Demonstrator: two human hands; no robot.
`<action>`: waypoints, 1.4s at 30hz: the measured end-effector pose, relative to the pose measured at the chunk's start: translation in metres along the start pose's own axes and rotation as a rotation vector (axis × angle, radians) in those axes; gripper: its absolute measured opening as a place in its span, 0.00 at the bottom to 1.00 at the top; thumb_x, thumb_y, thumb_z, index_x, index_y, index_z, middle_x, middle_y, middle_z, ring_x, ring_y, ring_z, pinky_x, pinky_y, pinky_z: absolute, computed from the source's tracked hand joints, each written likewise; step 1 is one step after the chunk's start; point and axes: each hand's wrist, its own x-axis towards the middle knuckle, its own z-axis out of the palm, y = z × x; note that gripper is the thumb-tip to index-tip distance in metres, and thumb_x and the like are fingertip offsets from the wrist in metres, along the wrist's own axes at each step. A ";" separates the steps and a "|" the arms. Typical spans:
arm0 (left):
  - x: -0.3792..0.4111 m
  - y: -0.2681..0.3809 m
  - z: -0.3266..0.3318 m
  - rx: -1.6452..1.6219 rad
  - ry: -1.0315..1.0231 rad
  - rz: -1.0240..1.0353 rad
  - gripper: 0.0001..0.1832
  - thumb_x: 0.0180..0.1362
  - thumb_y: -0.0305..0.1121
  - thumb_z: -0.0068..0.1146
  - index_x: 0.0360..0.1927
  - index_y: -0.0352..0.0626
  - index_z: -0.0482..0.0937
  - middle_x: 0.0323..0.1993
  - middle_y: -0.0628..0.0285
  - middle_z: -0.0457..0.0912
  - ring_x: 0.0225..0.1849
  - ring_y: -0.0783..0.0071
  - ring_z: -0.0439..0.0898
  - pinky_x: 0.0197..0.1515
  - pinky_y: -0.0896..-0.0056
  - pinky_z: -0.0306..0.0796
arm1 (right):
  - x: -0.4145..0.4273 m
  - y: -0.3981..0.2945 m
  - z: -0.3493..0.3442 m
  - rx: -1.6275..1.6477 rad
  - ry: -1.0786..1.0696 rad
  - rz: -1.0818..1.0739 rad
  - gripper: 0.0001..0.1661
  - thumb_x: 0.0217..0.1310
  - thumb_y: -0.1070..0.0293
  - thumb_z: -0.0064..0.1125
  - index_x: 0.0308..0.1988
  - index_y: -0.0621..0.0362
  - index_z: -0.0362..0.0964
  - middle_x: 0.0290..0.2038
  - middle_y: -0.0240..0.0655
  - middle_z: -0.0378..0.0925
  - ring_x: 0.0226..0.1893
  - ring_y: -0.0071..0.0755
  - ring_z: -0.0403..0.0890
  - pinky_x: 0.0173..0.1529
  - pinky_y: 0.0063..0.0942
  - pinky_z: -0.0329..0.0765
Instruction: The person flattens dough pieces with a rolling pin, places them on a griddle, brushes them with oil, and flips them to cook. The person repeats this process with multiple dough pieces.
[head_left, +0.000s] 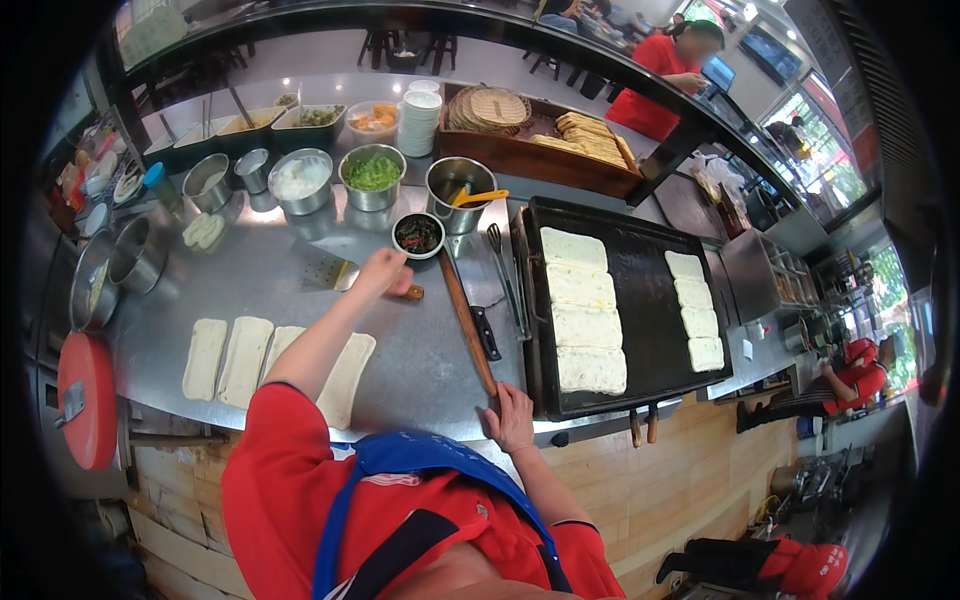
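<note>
My left hand (386, 271), blurred, is beside a small bowl of dark food with red pieces (418, 235); its grip cannot be made out. Beneath it lies a metal scraper with a wooden handle (409, 292). At the counter's front edge, my right hand (511, 417) rests with fingers apart near the lower end of a long wooden rod (466, 330). A black-handled knife (486, 334) and a whisk (501, 259) lie right of the rod. Flattened dough strips (244, 360) lie at front left, partly behind my left arm. More dough pieces (589, 326) sit on the black griddle (637, 300).
Behind are a steel pot with an orange-handled utensil (461, 195), a bowl of chopped greens (373, 176) and a wooden tray of flatbreads (540, 161). A red round lid (88, 401) stands at left. Several people in red are beyond the counter and at right.
</note>
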 end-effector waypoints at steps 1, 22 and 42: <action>0.016 0.012 0.012 -0.120 0.035 0.022 0.14 0.61 0.40 0.48 0.39 0.37 0.68 0.28 0.56 0.78 0.23 0.71 0.77 0.25 0.70 0.75 | 0.002 0.001 0.000 0.014 0.002 0.030 0.31 0.53 0.59 0.54 0.55 0.61 0.61 0.52 0.44 0.64 0.51 0.48 0.66 0.56 0.40 0.62; 0.205 0.015 0.055 -0.656 0.328 -0.104 0.05 0.41 0.21 0.55 0.23 0.36 0.71 0.23 0.61 0.73 0.21 0.74 0.72 0.22 0.81 0.70 | 0.022 -0.060 -0.036 0.271 0.164 0.432 0.23 0.61 0.62 0.48 0.53 0.61 0.64 0.48 0.45 0.68 0.44 0.52 0.74 0.44 0.39 0.73; -0.042 0.111 0.227 -0.474 -0.049 -0.194 0.06 0.42 0.18 0.55 0.19 0.39 0.71 0.16 0.64 0.70 0.13 0.77 0.67 0.13 0.79 0.63 | 0.149 0.034 -0.201 0.296 0.551 0.277 0.42 0.46 0.62 0.67 0.56 0.71 0.59 0.22 0.35 0.72 0.23 0.31 0.74 0.30 0.27 0.71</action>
